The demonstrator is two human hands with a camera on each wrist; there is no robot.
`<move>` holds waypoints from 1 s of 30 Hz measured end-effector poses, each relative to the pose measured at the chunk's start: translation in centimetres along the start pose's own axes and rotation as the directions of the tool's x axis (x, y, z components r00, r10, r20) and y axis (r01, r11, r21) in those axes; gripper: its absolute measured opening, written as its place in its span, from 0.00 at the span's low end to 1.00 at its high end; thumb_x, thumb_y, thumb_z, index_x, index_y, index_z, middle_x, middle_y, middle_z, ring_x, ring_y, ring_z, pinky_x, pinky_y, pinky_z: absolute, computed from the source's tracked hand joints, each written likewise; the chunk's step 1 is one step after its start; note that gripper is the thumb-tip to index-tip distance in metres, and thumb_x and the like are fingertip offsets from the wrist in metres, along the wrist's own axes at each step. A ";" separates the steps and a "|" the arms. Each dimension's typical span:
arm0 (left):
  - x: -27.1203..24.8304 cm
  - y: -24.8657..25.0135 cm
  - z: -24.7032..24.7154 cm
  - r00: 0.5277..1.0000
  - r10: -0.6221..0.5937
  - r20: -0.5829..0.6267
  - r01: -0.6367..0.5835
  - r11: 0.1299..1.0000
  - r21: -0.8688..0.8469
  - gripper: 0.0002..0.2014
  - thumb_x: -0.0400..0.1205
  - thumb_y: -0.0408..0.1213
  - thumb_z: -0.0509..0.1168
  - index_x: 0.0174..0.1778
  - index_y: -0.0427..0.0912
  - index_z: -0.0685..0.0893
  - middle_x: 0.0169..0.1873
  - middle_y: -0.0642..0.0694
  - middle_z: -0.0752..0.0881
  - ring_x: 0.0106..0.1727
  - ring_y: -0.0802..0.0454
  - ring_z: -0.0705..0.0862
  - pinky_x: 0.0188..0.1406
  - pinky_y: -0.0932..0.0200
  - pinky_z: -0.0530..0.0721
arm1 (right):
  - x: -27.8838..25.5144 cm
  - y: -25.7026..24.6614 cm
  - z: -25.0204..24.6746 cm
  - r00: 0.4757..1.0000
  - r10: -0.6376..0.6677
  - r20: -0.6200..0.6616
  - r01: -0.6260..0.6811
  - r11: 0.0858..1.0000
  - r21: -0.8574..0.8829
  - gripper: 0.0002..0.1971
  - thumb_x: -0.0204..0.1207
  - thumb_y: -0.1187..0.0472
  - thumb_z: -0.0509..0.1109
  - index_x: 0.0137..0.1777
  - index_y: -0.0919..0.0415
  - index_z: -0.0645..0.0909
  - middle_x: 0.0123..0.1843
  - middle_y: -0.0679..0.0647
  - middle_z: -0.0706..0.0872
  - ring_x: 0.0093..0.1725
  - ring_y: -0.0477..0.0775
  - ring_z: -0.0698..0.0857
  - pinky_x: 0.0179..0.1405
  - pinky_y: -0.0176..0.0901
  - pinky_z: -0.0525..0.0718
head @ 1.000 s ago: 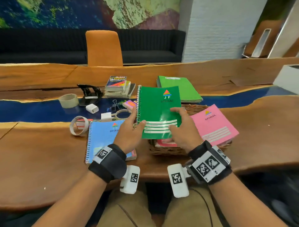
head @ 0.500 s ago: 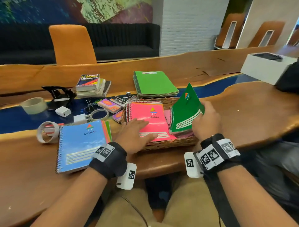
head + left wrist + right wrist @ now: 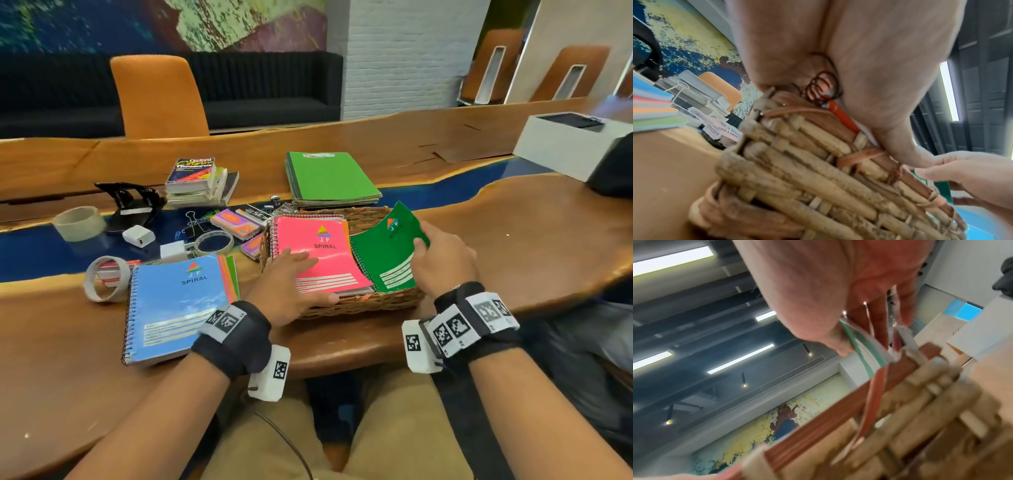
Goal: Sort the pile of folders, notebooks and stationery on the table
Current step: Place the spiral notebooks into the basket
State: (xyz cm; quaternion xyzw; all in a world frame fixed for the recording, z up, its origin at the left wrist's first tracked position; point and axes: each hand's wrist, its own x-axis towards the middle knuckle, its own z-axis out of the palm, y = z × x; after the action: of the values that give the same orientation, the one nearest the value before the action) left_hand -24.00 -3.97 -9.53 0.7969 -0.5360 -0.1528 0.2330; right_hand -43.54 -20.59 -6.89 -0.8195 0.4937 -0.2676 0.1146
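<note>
A woven basket (image 3: 394,299) sits at the table's near edge, seen close up in both wrist views (image 3: 818,186) (image 3: 931,410). Inside lies a pink spiral notebook (image 3: 318,255). My left hand (image 3: 291,277) rests flat on its cover, fingers straight. My right hand (image 3: 442,260) pinches a green spiral notebook (image 3: 387,253) by its right edge, thumb on top, and holds it tilted in the basket's right half; the green cover (image 3: 863,345) shows between thumb and fingers. A blue spiral notebook (image 3: 178,301) lies left of the basket on other coloured ones.
Green folders (image 3: 329,178) are stacked behind the basket, books (image 3: 195,178) left of them. Tape rolls (image 3: 78,222) (image 3: 106,277), a hole punch (image 3: 130,202), binder clips (image 3: 193,222), erasers (image 3: 236,224) and white chargers (image 3: 138,235) lie scattered at left. A white box (image 3: 568,144) stands far right.
The right hand carried the green notebook from in front of me to the right and lowered it into the basket's right side. The left hand let it go and settled on the pink notebook.
</note>
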 end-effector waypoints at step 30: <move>-11.2 -16.2 -6.9 0.592 -0.717 -0.368 0.685 0.688 -0.239 0.12 0.84 0.40 0.64 0.62 0.44 0.84 0.62 0.43 0.87 0.62 0.40 0.83 0.60 0.52 0.80 | -11.3 -20.3 11.2 0.533 -0.664 0.525 0.459 0.748 0.480 0.24 0.80 0.47 0.70 0.75 0.50 0.75 0.76 0.47 0.75 0.77 0.47 0.70 0.78 0.39 0.63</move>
State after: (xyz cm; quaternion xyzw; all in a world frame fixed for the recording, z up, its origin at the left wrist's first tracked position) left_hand -12.22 12.97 -12.45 0.9468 -0.1072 -0.0701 0.2952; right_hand -26.34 -1.79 -10.70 -0.9475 0.0810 -0.0458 0.3060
